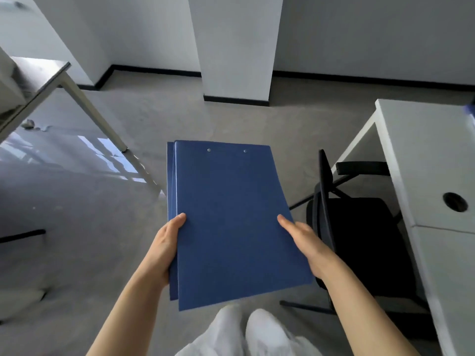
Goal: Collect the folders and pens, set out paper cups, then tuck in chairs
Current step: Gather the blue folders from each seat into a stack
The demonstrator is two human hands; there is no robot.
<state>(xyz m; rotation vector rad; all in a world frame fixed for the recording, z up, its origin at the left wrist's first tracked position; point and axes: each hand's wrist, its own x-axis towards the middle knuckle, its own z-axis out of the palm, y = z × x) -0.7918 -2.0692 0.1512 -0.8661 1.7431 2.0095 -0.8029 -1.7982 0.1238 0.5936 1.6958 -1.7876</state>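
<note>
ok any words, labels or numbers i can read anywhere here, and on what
None can be read.
Blue folders, held by the left hand and right hand: plain cover, two rivets, no print.
White desk: blank top with a cable hole.
Black chair: no label visible.
</note>
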